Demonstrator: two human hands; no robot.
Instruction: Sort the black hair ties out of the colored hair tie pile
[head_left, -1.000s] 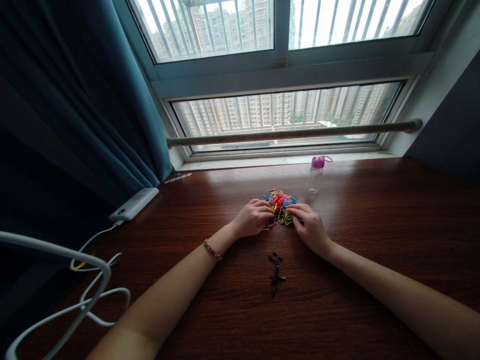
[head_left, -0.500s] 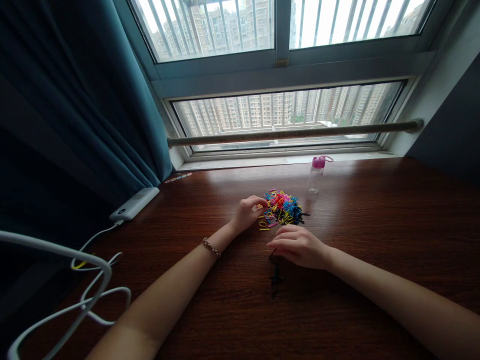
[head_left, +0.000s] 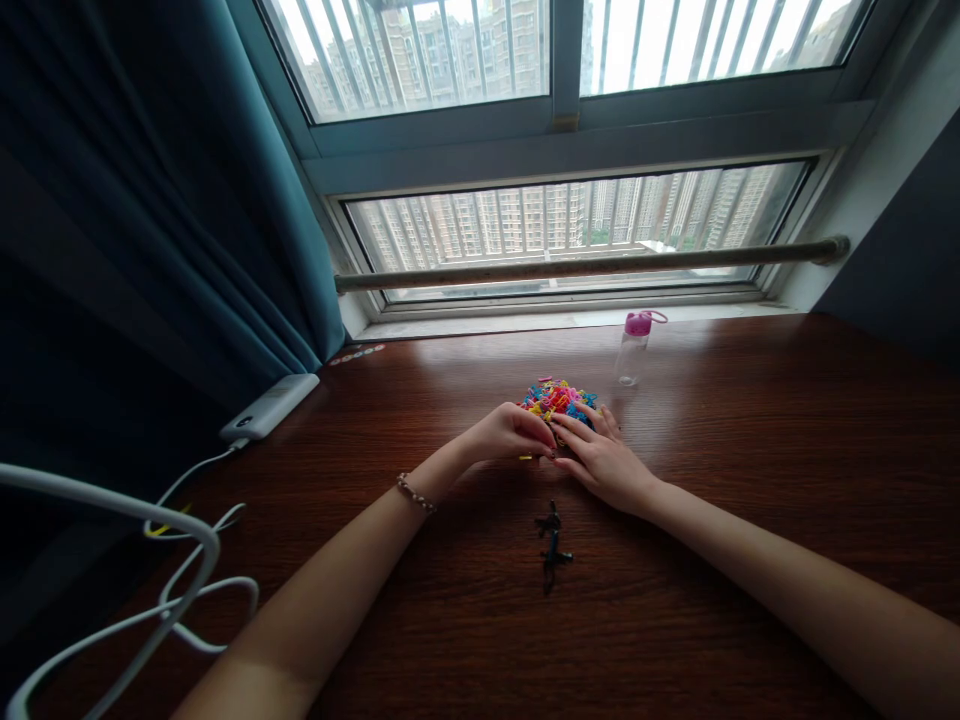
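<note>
A heap of small, brightly coloured elastic bands lies on the brown wooden table. My left hand is at the heap's front left, thumb and fingers pinched together; whatever they may hold is too small to make out. Spread over the right side of the heap are the fingers of my right hand, with the fingertips touching bands. The two hands nearly meet in front of the heap. Closer to me, several black bands form a small separate group. A yellow band shows just below my left hand.
A clear bottle with a pink lid stands behind the heap to the right. On the left are a white power bank and looping white cables. A blue curtain hangs at the left, beside the window.
My right hand has left the black bands and moved forward onto the heap, its fingers now spread. My left hand has shifted right and slightly nearer, to the heap's front.
</note>
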